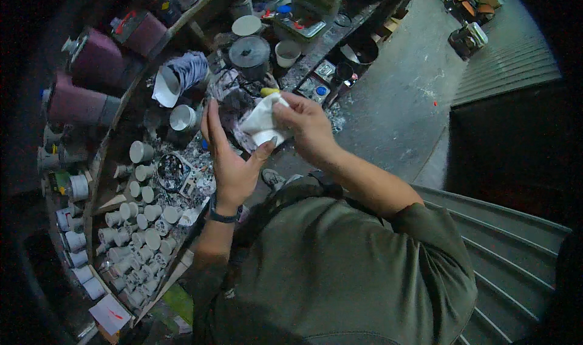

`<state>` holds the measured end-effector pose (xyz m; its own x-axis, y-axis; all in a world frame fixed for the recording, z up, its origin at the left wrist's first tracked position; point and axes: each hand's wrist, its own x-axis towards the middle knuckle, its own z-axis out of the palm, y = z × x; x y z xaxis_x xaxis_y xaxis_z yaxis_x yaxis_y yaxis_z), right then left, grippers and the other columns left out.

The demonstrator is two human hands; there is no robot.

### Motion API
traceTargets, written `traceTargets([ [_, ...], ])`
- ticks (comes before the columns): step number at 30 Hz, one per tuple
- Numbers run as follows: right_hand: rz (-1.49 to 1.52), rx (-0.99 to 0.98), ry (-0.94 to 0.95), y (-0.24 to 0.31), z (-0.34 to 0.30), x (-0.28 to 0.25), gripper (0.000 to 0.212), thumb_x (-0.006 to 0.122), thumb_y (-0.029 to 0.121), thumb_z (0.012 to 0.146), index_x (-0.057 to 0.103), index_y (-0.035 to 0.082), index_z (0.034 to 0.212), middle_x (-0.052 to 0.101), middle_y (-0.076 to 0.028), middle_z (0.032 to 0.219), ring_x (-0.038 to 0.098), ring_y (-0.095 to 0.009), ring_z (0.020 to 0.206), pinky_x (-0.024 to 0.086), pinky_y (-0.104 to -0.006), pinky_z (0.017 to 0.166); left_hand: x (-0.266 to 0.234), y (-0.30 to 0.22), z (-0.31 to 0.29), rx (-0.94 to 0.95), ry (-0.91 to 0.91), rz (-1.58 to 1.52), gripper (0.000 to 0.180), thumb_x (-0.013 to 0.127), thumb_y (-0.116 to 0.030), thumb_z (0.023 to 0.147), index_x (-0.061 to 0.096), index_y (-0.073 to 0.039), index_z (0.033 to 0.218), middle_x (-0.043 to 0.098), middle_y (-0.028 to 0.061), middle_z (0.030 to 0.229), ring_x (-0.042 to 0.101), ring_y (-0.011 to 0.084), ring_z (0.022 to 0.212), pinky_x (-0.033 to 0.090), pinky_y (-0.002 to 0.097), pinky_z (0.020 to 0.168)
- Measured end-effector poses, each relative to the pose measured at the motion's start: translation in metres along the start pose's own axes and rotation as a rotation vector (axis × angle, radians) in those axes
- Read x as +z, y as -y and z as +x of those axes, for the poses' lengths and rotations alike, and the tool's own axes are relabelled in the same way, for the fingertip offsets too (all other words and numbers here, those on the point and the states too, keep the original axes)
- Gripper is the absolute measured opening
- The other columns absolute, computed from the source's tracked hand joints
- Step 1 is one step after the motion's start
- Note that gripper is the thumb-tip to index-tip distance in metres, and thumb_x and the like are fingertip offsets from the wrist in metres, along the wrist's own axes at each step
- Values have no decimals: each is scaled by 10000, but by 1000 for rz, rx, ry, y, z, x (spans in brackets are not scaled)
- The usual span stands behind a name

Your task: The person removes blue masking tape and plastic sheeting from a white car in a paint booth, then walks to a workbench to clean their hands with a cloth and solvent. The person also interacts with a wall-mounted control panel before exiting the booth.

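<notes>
A folded white cloth or paper [264, 121] is pinched in my right hand [308, 129], between thumb and fingers. A small yellow piece [269, 92] shows at its upper edge, and I cannot make out what it is. My left hand [229, 166] is open, its fingers stretched upward and its thumb reaching to the white piece's lower edge. Whether that thumb presses on it is hard to tell. Behind both hands lies a crumpled greyish-purple heap [235, 99]. Just beyond stands a dark round-lidded pot [249, 53].
Many pale lidded cups [152, 239] crowd the bench at left, near a small scale [193, 184]. A pale tub [182, 118] and a stack of paper cups [182, 78] stand near my left hand. Pink-purple jugs [82, 99] line the shelf. Concrete floor [395, 96] lies right.
</notes>
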<state>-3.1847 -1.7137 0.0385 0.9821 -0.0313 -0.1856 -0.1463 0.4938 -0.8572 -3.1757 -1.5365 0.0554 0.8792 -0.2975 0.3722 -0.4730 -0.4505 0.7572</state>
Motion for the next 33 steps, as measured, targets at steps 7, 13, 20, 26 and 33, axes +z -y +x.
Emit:
traceTargets([
  [7, 382, -94, 201, 31, -82, -94, 477, 485, 266, 1092, 479, -34, 1462, 631, -113, 1389, 554, -163, 1259, 416, -320, 1098, 92, -50, -10, -134, 106, -174, 920, 824, -176, 857, 277, -13, 1578, 354, 192, 1532, 421, 324, 1388, 352, 424, 1150],
  [13, 231, -230, -50, 40, -116, -141, 449, 619, 100, 1019, 508, -65, 1422, 705, -137, 1258, 650, -137, 1108, 511, -285, 982, 156, -93, -18, -82, 134, -108, 985, 832, -75, 784, 258, -18, 1583, 385, 194, 1500, 436, 323, 1374, 359, 418, 1137],
  [20, 627, -116, -222, 64, -118, -190, 450, 646, 110, 986, 514, -33, 1392, 722, -116, 1190, 729, -180, 962, 600, -285, 800, 200, -113, -15, -110, 216, -301, 1013, 840, -356, 859, 230, -4, 1586, 365, 186, 1537, 395, 320, 1421, 322, 454, 1164],
  [26, 189, -395, -124, 63, -148, -188, 475, 626, 91, 1006, 490, -43, 1441, 674, -152, 1297, 653, -185, 1153, 520, -333, 1014, 224, -119, -17, -156, 265, -449, 1022, 835, -68, 799, 205, -35, 1603, 332, 178, 1548, 395, 308, 1418, 349, 430, 1158],
  [33, 634, -233, -313, 67, -106, -212, 405, 606, 99, 1010, 540, -2, 1396, 724, -125, 1185, 727, -175, 945, 600, -306, 845, 210, -124, -20, 19, 266, -297, 1124, 878, -388, 806, 175, -47, 1614, 339, 173, 1542, 370, 319, 1429, 294, 466, 1163],
])
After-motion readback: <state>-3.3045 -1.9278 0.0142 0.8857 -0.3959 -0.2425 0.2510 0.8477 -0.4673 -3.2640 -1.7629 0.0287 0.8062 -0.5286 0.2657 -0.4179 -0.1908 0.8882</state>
